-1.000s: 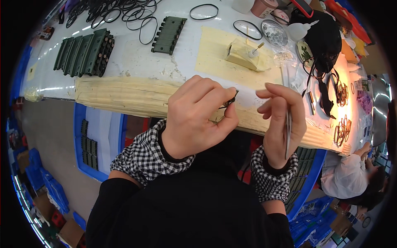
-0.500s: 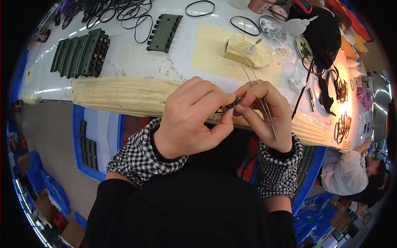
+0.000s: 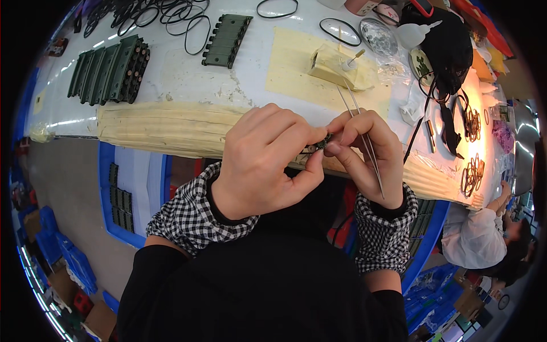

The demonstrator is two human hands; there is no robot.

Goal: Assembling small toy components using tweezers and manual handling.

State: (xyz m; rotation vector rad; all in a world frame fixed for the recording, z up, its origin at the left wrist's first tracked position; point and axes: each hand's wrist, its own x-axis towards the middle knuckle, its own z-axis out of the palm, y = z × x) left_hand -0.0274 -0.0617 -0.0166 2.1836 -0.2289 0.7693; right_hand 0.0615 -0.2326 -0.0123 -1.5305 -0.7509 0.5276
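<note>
Between my two hands, over the table's near edge, is a small dark green part (image 3: 320, 143), mostly covered by fingers. My left hand (image 3: 259, 162) is closed, its thumb and index finger gripping the part from the left. My right hand (image 3: 371, 154) pinches near the part's right end, with metal tweezers (image 3: 376, 170) lying across its fingers, their thin legs pointing away from me. Farther off on the table lie a dark green ridged panel (image 3: 227, 41) and, at left, a group of similar panels (image 3: 108, 71) with small round copper-coloured pieces along one side.
A yellow taped block (image 3: 333, 68) with upright sticks sits on a yellow sheet. Black rubber loops (image 3: 340, 31) lie at the back; a white squeeze bottle (image 3: 413, 35) and black bag are at right. Blue trays (image 3: 126, 236) stand below the edge. A person (image 3: 476, 236) sits at far right.
Both hands keep their grip on the small part, with only slight finger movement. The whole table view has shifted a little upward.
</note>
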